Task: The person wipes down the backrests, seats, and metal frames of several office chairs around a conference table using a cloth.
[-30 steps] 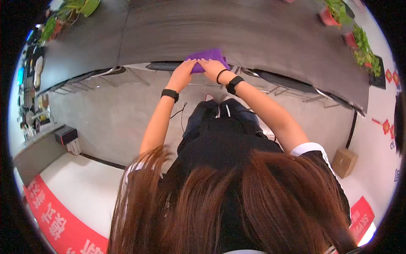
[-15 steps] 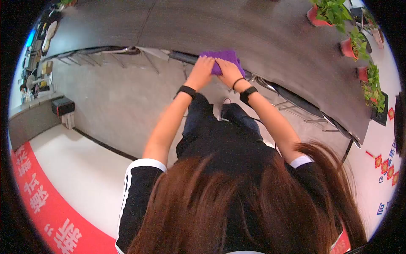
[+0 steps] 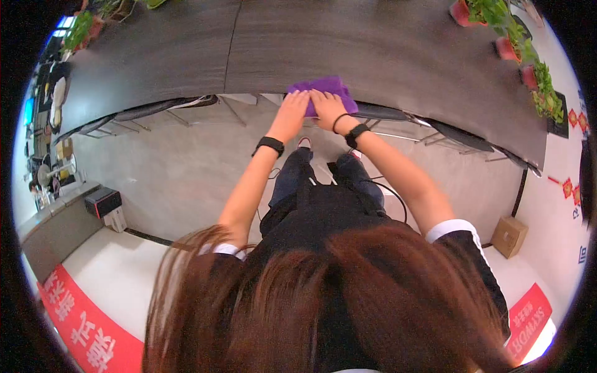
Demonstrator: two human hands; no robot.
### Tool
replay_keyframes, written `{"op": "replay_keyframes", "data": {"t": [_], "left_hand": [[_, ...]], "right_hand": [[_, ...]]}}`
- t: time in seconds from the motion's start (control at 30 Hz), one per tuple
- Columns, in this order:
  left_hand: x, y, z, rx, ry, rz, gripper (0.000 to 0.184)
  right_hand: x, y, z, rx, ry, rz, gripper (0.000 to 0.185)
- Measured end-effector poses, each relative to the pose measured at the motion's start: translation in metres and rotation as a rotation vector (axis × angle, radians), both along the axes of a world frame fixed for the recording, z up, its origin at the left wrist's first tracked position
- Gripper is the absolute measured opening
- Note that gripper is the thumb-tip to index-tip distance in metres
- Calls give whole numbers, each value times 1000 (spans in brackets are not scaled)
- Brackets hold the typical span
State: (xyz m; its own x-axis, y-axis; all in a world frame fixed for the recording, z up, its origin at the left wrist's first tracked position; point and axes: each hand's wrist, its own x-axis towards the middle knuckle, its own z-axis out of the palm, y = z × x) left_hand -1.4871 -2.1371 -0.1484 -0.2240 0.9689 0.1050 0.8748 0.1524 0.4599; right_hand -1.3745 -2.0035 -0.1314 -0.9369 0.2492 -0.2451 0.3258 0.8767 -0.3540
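Observation:
A folded purple cloth (image 3: 329, 87) lies at the near edge of the long dark table (image 3: 373, 56). My left hand (image 3: 292, 114) presses on the cloth's left part, its fingers extended. Close beside it, my right hand (image 3: 326, 109) rests flat on the cloth's middle, fingertips pointing away from me. The two hands nearly touch. Both wrists wear black bands. Part of the cloth under the hands is hidden.
Potted plants (image 3: 507, 48) line the table's right side, and another plant (image 3: 81, 31) stands at the far left. Dark chairs (image 3: 460, 133) are tucked under the near edge. A cardboard box (image 3: 509, 237) sits on the floor at right.
The view has swung round, so the table edge and plants have shifted in the picture. Both hands stay on the cloth, which lies further right along the table edge than a second ago.

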Motion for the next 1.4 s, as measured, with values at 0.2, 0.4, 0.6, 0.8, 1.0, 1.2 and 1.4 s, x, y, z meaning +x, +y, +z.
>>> {"op": "replay_keyframes", "data": {"t": [0.2,0.4,0.6,0.8,1.0,1.2,1.4], "left_hand": [[-23,-11,7,-83,54,-65,63],[-8,25,5,-150,63,-234,60],[57,88,-13,-20,-1,-327,54],[84,135,-12,-171,125,-367,41],[83,116,-7,-43,4,-218,36],[94,111,-7,-38,-13,-20,33],[99,111,-4,-90,21,-4,33]], "right_hand": [[-21,-25,-15,84,36,-75,74],[14,4,-21,74,160,-114,55],[82,48,-14,149,125,-272,49],[117,67,-13,208,195,-273,31],[90,69,-7,245,-41,-210,21],[85,78,-26,306,28,-118,19],[88,80,-31,294,79,-49,13]]}}
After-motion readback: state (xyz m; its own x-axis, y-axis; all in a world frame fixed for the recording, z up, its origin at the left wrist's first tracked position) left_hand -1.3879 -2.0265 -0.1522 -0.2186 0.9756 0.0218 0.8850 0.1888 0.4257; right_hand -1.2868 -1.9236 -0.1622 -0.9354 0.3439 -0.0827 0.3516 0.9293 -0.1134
